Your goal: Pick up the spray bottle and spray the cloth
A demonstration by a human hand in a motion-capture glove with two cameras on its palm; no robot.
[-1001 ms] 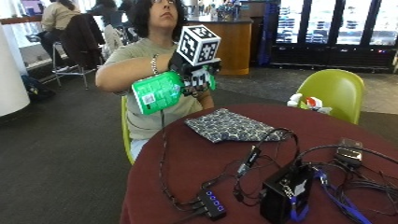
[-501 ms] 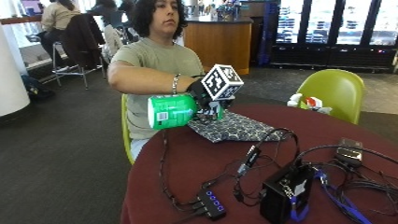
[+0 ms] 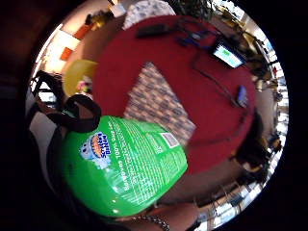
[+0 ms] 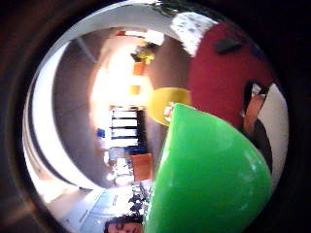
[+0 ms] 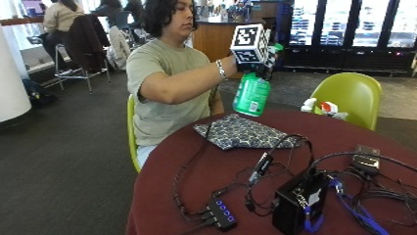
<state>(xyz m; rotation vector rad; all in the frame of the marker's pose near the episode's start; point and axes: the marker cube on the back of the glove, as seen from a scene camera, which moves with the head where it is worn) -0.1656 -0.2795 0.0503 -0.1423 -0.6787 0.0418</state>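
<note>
- Worktop [image 5: 196, 176]: round, covered in dark red cloth; grey carpeted floor [image 5: 65, 161] around it, glass-fronted coolers [image 5: 352, 29] along the back wall.
- Chair [image 5: 348, 95]: yellow-green moulded shell, beside the worktop's far edge.
- Cloth [image 5: 244, 132]: flat, folded, dark with a small repeating pattern, lying on the worktop near the seated person.
- Spray bottle [image 5: 251, 93]: glossy green plastic with printed label, held upright in the air above the cloth, clear of it.
- Right hand [image 5: 264, 66]: grip curled around the bottle's neck.
- Black cables [image 5: 273, 166] and small black boxes [image 5: 300, 203]: loosely spread over the worktop's near side.
</note>
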